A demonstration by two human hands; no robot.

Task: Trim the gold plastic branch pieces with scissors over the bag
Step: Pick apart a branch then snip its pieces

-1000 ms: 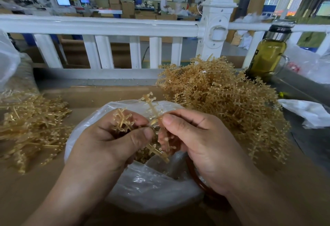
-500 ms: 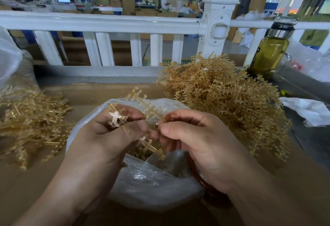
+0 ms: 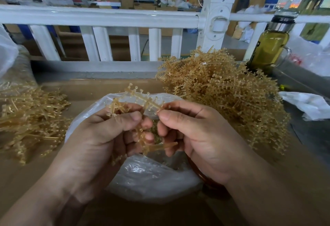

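Branch piece (image 3: 141,99) flatter now, between curled left hand (image 3: 100,141) and right hand (image 3: 201,140)

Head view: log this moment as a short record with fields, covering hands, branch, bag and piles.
left grip: curled round the gold branch piece
right grip: thumb and forefinger pinch that piece's end
bag: clear plastic, open, below both hands
reddish loop: under the right grip, perhaps a scissors handle; no blades visible
right pile: large, tangled, beside the bag
left pile: flatter, left of the bag
background: bottle of yellow-green liquid, white railing
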